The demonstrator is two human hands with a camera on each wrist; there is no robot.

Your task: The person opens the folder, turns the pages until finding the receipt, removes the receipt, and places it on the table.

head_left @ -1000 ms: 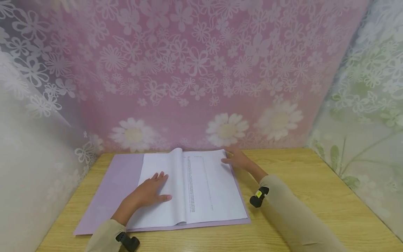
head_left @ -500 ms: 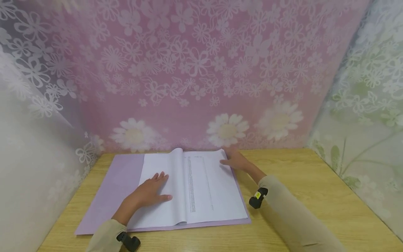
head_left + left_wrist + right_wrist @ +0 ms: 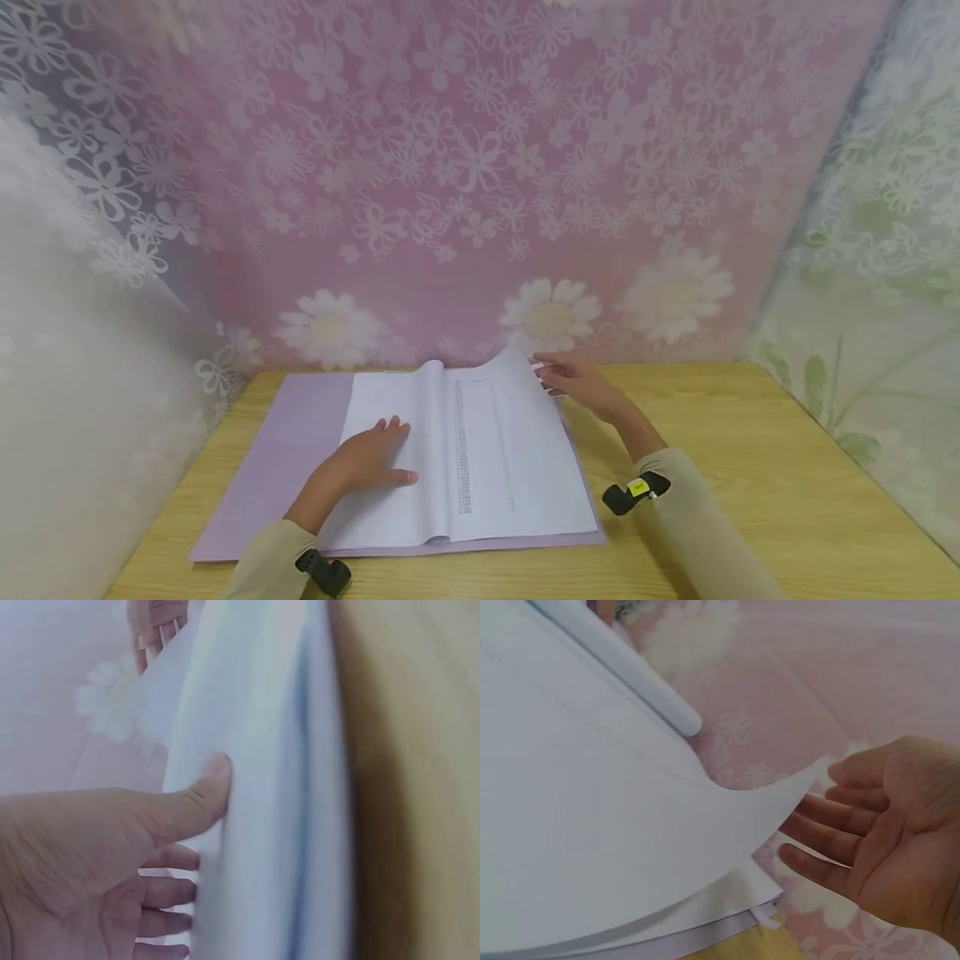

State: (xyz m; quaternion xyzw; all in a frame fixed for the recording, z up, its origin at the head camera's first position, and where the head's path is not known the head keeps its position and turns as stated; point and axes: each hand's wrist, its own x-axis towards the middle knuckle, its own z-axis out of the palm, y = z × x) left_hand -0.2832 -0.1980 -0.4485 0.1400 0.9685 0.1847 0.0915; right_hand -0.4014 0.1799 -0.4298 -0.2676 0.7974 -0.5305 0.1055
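A lilac folder lies spread on the table, with a stack of white sheets inside. Several turned sheets on the left side curve up near the fold. My left hand rests on them, fingers spread and thumb by the curved bulge. The right-hand page bears columns of small print, too fine to read. Its far right corner is raised and bent upward. My right hand is at that corner; in the right wrist view its extended fingers reach partly behind the lifted sheet, the thumb close to the corner.
The wooden table extends to the right of the folder. A pink floral backdrop stands behind the table's far edge, with patterned sheets along both sides. Each wrist wears a small black camera.
The right page's far corner has risen and curled upward, and my right hand's fingers now extend past its edge. The left hand stays on the turned sheets. The head view has shifted slightly.
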